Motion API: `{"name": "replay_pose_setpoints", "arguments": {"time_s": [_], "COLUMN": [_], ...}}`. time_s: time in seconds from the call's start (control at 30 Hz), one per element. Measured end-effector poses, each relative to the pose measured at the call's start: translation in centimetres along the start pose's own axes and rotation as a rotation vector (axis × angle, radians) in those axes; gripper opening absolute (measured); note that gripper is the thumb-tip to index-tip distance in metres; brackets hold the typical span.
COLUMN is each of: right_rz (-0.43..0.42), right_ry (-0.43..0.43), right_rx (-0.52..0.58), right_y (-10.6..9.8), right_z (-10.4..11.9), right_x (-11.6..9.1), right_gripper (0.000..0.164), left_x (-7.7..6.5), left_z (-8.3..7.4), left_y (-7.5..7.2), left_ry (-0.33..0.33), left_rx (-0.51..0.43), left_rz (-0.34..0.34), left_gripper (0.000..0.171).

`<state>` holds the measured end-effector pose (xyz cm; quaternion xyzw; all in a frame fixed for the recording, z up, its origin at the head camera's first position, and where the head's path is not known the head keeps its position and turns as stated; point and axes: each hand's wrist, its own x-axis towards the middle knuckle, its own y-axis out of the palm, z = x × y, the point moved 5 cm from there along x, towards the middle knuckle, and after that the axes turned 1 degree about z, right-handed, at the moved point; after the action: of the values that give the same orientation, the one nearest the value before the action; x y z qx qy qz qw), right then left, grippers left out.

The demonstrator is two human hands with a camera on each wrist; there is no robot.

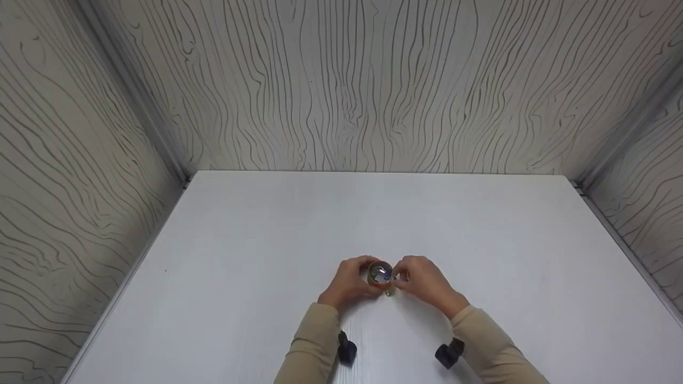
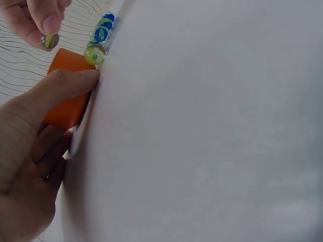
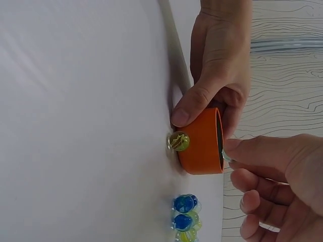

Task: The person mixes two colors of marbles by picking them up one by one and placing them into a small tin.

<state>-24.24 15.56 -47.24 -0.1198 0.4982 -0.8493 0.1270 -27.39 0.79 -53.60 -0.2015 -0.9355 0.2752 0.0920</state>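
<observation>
An orange cup (image 3: 199, 146) stands on the white table with its mouth up. My left hand (image 1: 351, 281) grips it round the side, thumb low on the wall. Over the rim, my right hand (image 1: 425, 280) pinches a glass marble (image 2: 49, 41) between thumb and forefinger; its other fingers are loosely curled. A yellowish marble (image 3: 179, 141) lies on the table close against the cup. Shiny, colourful glass shows inside the cup in the head view.
Several blue and yellow-green marbles (image 3: 184, 220) lie grouped on the table (image 1: 256, 229) to the right of the cup. Wood-patterned panels (image 1: 341, 90) rise behind the table and at both sides. Each sleeve carries a dark wrist camera (image 1: 347, 352).
</observation>
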Motion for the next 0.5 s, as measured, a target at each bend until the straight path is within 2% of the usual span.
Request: {"name": "replay_pose_setpoints", "arguments": {"time_s": [0.17,0.5], "right_rz": [-0.007,0.000], "right_ry": [-0.016,-0.009], "right_rx": [-0.001,0.016], "right_y": [-0.01,-0.05], "right_z": [0.18,0.48], "right_x": [0.09,0.25], "right_gripper": [0.009,0.008], "left_x": [-0.16,-0.12], "left_z": [-0.07,-0.11], "left_y": [0.00,-0.03], "left_ry": [-0.017,-0.004], "left_rx": [-0.009,-0.012], "left_rz": [0.007,0.001], "left_gripper": [0.054,0.052]}}
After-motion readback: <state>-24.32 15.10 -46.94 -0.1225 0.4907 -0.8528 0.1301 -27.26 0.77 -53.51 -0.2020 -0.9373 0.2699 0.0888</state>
